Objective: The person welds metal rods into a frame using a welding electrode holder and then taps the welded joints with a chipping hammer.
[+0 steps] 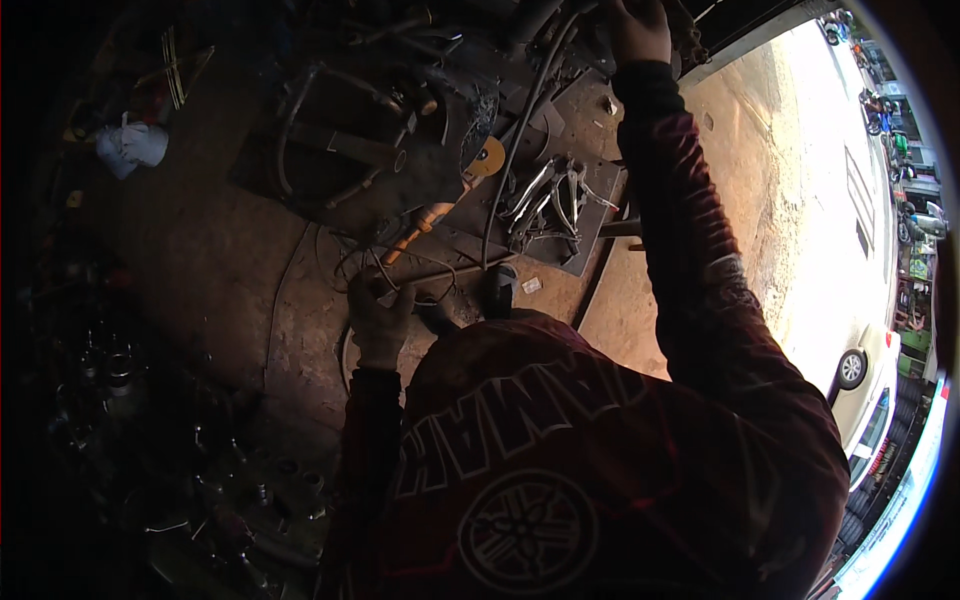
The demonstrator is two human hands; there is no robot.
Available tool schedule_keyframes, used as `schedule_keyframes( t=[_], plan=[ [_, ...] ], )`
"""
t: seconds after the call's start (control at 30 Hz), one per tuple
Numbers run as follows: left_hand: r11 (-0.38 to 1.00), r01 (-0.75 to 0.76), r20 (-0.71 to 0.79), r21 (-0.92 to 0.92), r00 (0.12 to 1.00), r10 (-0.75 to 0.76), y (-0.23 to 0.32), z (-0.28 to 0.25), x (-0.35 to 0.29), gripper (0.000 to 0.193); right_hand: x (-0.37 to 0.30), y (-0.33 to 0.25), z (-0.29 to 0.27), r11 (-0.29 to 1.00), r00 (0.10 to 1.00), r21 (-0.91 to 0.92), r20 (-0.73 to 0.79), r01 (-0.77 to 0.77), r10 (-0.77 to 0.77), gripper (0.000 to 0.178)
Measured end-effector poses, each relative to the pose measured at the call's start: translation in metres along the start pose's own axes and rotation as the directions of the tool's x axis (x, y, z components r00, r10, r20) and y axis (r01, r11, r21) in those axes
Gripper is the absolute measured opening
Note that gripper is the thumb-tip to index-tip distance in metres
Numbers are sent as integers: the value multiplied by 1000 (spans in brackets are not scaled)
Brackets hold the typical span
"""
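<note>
Your left hand (381, 325) is near one orange angle grinder (434, 216); your right hand (641, 35) is farther forward. I cannot tell either grip.

We've got a bunch of silver pliers (570, 192) piled near the right-hand edge of the dark tabletop (606, 178), plus a paper scrap (532, 285) on the dirty floor (200, 255) just off its near edge. Floor's left side has a crumpled whitish bag or cloth (135, 147), we can't tell which. Outside, we see a pale car (873, 394) and parked motorbikes (878, 115).
</note>
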State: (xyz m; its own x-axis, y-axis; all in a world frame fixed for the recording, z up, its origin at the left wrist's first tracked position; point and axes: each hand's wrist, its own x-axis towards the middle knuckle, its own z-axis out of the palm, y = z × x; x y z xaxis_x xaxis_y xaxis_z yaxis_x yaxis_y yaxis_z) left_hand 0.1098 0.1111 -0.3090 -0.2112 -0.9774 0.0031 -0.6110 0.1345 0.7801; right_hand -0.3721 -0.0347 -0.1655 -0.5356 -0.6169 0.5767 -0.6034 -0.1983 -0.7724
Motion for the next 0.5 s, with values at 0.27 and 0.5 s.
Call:
schedule_keyframes(
  t=[0.27,0.5],
  plan=[
    [992,124,13,34,992,-125,25,-13,-2,65,23,-15,9,716,829,418,308,-559,468,28],
    [985,63,-10,158,998,-62,-3,-16,-8,60,54,-38,7,945,947,211,-149,-250,284,24]
  ],
)
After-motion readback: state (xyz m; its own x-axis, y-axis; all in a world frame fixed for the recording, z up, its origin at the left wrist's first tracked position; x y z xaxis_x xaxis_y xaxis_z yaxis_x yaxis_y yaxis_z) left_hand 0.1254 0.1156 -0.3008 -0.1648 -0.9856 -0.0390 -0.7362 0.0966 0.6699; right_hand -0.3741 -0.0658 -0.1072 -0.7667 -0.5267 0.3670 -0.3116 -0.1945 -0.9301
